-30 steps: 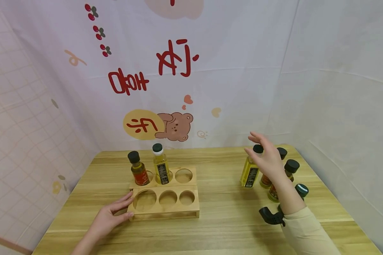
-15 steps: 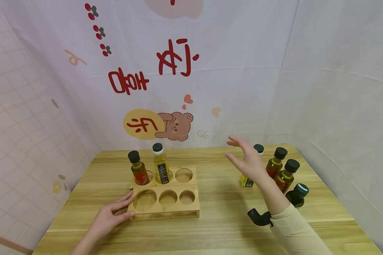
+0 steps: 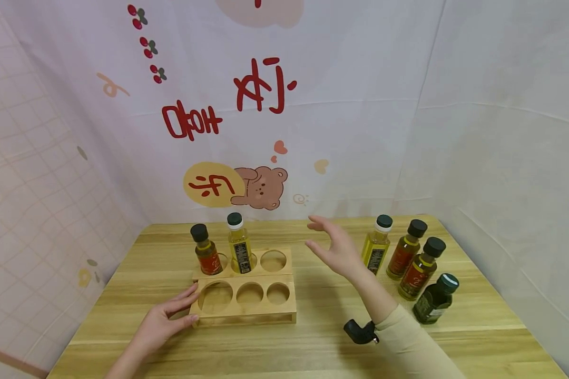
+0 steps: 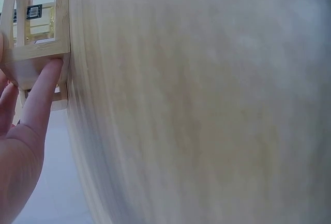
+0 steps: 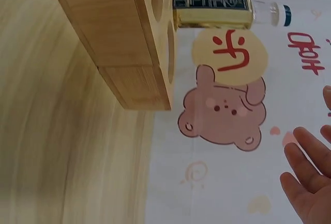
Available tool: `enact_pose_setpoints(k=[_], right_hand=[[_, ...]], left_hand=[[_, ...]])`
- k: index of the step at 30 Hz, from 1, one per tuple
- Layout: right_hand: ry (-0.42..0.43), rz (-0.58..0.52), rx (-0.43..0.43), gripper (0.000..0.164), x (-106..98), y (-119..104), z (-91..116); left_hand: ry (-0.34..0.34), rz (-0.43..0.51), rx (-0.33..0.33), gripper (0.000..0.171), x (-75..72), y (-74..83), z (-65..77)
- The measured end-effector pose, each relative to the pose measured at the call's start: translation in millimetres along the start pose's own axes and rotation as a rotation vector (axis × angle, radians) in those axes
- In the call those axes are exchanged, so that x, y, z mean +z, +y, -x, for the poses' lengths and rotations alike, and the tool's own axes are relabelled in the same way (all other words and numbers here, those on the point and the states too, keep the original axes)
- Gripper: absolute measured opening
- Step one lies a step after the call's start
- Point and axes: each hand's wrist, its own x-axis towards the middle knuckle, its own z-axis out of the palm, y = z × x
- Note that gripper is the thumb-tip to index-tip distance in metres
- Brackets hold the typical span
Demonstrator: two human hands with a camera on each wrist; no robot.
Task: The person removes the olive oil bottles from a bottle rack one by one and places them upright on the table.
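"At the left end of the rack (image 3: 264, 311), what's the left hand (image 3: 163, 321) doing?"

"Thumb at the front corner, fingers fairly straight against the end. Touching, not wrapped round it."

"Load?"

"Back row: red-label bottle (image 3: 208, 263) on the left, tall yellow bottle (image 3: 239, 247) beside it in the middle hole."

"Failure mode?"

"Uneven push from the left hand. Rack skews on the table (image 3: 313, 342), both bottles rock. They stick up well above the holes, so probably top-heavy."

"Right hand (image 3: 334, 252)?"

"Between the rack and the right-hand bottles. Fingers apart from thumb, nothing held."

"Risk on that side?"

"Forearm. It crosses in front of the second yellow bottle (image 3: 376, 247); can't tell the gap from the head view. A careless swing back could tip that one into the nearer of the two other red-label bottles (image 3: 404, 258)."

"And the black curved piece (image 3: 357, 331) at the wrist?"

"Sticks out. Could snag a bottle the person isn't watching, say the dark green bottle (image 3: 433, 302) at the near end."

"Glass?"

"Can't tell. Treat as breakable."
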Motion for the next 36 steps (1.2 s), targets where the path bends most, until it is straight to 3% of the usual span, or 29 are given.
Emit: enact_pose_setpoints(k=[16,36], right_hand=[[-0.092,-0.114,0.035,0.054,49,-13,-9],[-0.193,-0.138,0.039,0.058,98,-28,-33]], left_hand=[[-0.003,0.010,-0.002,0.052,-0.2,-1.7,-0.8],[0.000,0.010,0.017,0.052,0.2,-0.4,-0.6]])
